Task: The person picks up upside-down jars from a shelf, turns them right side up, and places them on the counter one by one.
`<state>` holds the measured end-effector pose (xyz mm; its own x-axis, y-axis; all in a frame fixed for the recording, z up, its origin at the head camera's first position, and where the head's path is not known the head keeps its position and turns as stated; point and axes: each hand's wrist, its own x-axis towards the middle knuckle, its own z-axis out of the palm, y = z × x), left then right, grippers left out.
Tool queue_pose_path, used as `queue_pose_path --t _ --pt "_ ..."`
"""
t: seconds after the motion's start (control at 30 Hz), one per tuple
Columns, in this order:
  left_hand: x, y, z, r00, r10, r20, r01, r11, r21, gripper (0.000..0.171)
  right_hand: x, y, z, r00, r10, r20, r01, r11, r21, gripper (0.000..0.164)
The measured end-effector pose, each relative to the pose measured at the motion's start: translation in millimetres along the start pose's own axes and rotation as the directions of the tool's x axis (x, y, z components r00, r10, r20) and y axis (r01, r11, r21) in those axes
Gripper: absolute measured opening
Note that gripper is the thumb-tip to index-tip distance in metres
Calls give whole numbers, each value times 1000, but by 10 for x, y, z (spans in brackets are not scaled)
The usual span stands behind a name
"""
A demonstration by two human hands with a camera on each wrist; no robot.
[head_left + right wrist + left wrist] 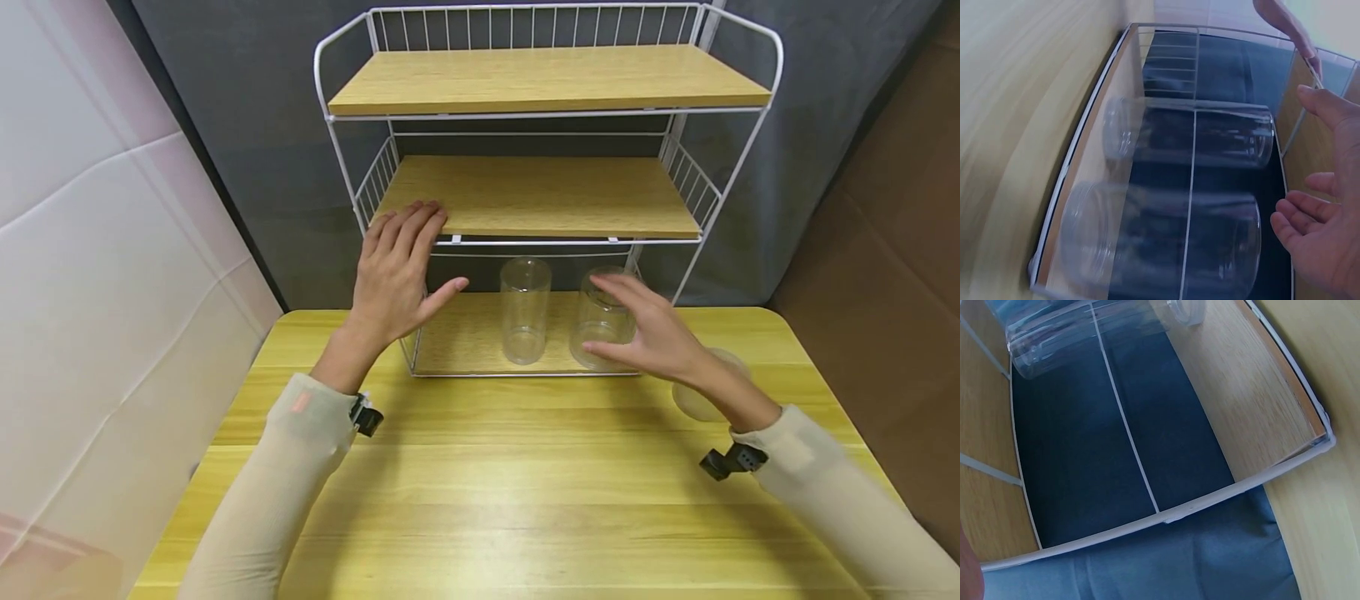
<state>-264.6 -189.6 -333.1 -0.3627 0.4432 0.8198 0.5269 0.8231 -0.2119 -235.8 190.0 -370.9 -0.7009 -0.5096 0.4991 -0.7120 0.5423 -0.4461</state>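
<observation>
Two clear glass jars stand upright on the bottom board of a white wire rack (pixel 525 377). The slimmer jar (pixel 525 312) is near the middle; the wider jar (pixel 588 325) is to its right. My right hand (pixel 656 333) is at the wider jar's right side, thumb and fingers spread apart in a curve. In the right wrist view its fingertips (pixel 1282 228) are beside the jar's top end, with a gap between. My left hand (pixel 397 271) rests its extended fingers on the left front corner of the middle shelf (pixel 540 196), thumb pointing right.
Another clear round glass piece (pixel 693 402) sits on the wooden table (pixel 480 483) beyond my right wrist, partly hidden by it. The rack's top shelf (pixel 547 79) has a wire rail. A dark cloth (pixel 240 100) hangs behind, with a brown panel (pixel 885 250) on the right.
</observation>
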Motion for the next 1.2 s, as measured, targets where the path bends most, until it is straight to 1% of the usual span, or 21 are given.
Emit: queue_pose_path --t 0.37,0.5,0.7,0.9,1.2 --pt "13 6 15 1000 4 -12 -5 1000 -10 88 331 -115 229 992 125 14 -125 992 23 98" --pt "12 5 10 1000 4 -13 -5 1000 -9 88 460 -141 299 988 156 19 -157 987 20 99" --pt "-2 -7 10 1000 7 -9 -7 1000 -22 88 617 -144 398 982 187 22 -188 982 32 100" --pt "-13 -10 19 1000 1 -11 -1 1000 -28 87 716 -155 494 975 218 30 -220 974 60 100" --pt "-4 -17 23 1000 2 -12 -2 1000 -29 86 833 -188 588 971 239 32 -239 971 21 99"
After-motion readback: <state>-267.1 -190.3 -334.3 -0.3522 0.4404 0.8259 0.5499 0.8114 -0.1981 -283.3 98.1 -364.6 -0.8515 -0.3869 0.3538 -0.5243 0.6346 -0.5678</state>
